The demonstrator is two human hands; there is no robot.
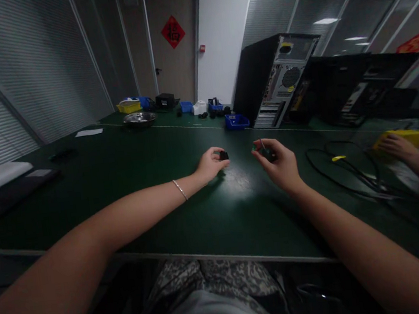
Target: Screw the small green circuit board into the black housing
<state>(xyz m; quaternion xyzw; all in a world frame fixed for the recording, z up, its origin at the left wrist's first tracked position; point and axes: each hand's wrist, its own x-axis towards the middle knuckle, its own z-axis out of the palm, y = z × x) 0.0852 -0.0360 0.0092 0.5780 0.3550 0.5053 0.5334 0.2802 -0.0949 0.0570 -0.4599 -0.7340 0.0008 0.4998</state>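
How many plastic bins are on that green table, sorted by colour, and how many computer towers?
Blue plastic bins: 4 — front one, one by the white box, one behind it, one at the back
Yellow plastic bins: 1
Black computer towers: 2 — upright open-backed one, darker one beside it
Total: 7

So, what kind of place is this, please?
Probably an electronics repair or assembly workshop inside an office: opened computer towers stand on a long green workbench, with blue parts bins and loose black cables.
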